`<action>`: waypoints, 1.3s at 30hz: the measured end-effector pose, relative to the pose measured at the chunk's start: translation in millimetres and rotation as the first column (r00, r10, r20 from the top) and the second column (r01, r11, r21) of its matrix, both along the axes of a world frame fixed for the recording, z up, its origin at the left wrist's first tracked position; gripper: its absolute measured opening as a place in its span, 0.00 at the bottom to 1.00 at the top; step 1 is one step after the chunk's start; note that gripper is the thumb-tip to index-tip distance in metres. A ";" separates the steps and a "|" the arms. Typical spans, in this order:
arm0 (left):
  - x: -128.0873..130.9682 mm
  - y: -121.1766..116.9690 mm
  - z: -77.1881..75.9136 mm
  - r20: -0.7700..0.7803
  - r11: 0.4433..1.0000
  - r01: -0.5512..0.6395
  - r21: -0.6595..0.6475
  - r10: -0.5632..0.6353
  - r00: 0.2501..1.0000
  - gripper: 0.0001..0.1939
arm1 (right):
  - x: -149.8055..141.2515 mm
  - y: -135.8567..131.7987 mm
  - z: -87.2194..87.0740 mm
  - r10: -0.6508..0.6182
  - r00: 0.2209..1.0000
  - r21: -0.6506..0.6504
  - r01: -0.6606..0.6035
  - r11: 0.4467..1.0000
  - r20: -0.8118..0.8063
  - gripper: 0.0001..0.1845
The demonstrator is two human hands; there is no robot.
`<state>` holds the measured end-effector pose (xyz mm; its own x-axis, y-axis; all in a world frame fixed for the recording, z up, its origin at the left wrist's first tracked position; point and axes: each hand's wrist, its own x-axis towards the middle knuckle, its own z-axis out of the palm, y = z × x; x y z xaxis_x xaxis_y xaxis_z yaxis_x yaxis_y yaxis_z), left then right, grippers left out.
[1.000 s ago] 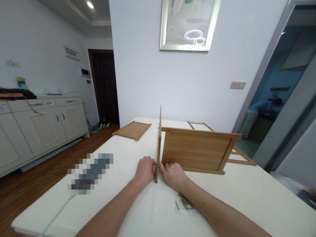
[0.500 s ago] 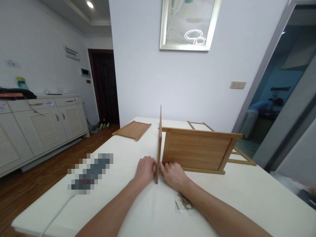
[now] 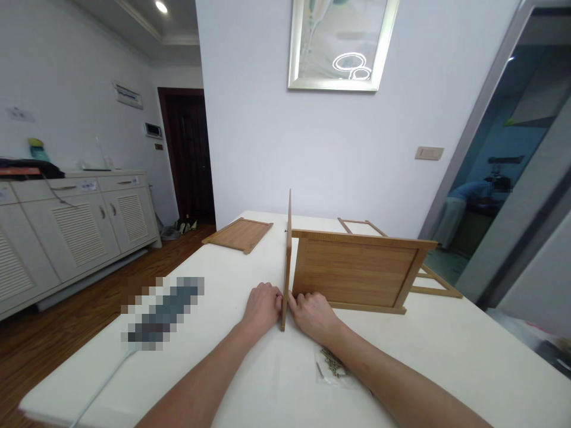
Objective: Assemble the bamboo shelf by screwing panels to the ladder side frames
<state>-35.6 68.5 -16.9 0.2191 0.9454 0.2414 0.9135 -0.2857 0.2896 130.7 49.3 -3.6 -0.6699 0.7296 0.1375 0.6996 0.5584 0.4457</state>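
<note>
A narrow wooden board (image 3: 288,255) stands upright on edge, seen nearly end-on. A framed wooden panel (image 3: 357,270) stands on its long edge to the right, its left end against the board. My left hand (image 3: 263,306) is closed at the board's left face, low down; whatever its fingertips pinch is hidden. My right hand (image 3: 314,312) has its fingers curled at the panel's lower left corner, its index finger close to the board. Below my right forearm lies a clear plastic bag with brass-coloured screws (image 3: 332,364).
Another wooden panel (image 3: 241,235) lies flat at the back left of the white table (image 3: 263,392). An open wooden frame (image 3: 437,288) lies behind the standing panel. A pixelated dark object with a white cable (image 3: 104,380) is on the left. A person (image 3: 468,193) is beyond the doorway.
Almost nothing differs. Both hands and the wooden pieces keep their places; the whole view has shifted very slightly.
</note>
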 end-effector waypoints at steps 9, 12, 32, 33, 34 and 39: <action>0.8 2.7 -2.1 0.006 1.000 -0.006 -0.011 0.006 1.000 0.12 | -0.7 -0.9 1.0 -0.018 1.000 -0.015 0.018 1.000 -0.011 0.21; 0.8 2.8 -1.8 0.006 1.000 -0.006 -0.014 0.006 1.000 0.11 | -0.6 -0.5 0.7 -0.022 1.000 -0.021 0.022 1.000 -0.016 0.20; -0.1 1.5 1.8 0.032 1.000 -0.002 -0.027 0.003 0.999 0.11 | 3.8 1.5 4.0 -0.029 0.998 -0.082 0.025 0.996 -0.054 0.18; 0.0 1.9 1.4 0.035 1.000 -0.003 -0.025 0.004 0.999 0.11 | 3.6 1.3 3.9 -0.029 0.998 -0.079 0.025 0.997 -0.053 0.18; 0.1 2.2 1.1 0.037 1.000 -0.004 -0.024 0.005 0.999 0.11 | 3.3 1.1 3.9 -0.029 0.998 -0.076 0.025 0.997 -0.052 0.19; 0.1 2.9 0.2 0.044 1.000 -0.008 -0.021 0.009 0.999 0.10 | 2.6 0.3 3.5 -0.034 0.998 -0.062 0.031 0.998 -0.048 0.19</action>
